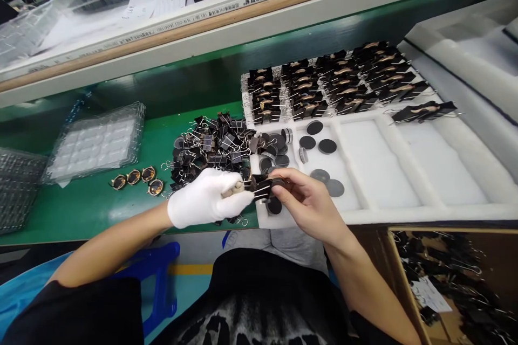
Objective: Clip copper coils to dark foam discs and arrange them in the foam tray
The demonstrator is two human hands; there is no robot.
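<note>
My left hand (210, 198), in a white glove, is closed on a black binder clip (262, 190) with silver wire handles. Bare, my right hand (307, 199) pinches a dark round disc (278, 181) against the clip's right side. The fingers hide part of both pieces. Just behind my left hand is a heap of black binder clips (218, 143) on the green table. Loose grey-black discs (279, 143) lie near my right hand, in the left part of a white foam tray (384, 210).
Rows of clipped pieces (303, 83) fill the tray's back part. At left are several small round gold-rimmed pieces (133, 176) and stacked clear plastic trays (97, 143). A cardboard box of clips (445, 275) stands low at right. A ledge (226, 16) runs along the back.
</note>
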